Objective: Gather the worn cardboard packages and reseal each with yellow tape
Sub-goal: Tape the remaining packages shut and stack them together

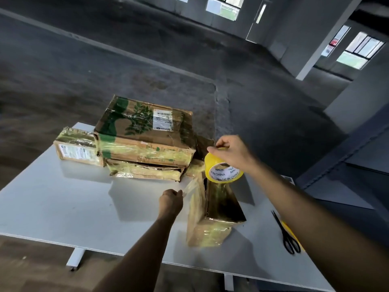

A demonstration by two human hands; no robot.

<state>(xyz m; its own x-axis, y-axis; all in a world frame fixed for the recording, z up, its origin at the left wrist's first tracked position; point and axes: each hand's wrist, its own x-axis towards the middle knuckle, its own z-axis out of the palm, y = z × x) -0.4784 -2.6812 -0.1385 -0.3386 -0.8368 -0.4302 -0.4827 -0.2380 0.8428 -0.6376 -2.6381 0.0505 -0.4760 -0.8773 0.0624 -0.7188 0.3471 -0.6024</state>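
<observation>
My right hand [232, 153] holds a yellow tape roll [223, 170] above a small worn cardboard package [212, 216] that lies near the table's front. My left hand [171, 200] pinches the free end of the tape strip [192, 187], stretched out from the roll beside that package. Farther back, a large box with a green tree print [147, 131] rests on a flattened taped package [145, 170]. A small taped box with a label [79, 147] sits to its left. Another package behind my right hand is mostly hidden.
The packages lie on a white table [63, 197] with its front edge near me. Black scissors [287, 234] rest at the table's right, over something yellow. Around the table is bare concrete floor, with pillars and windows at the far right.
</observation>
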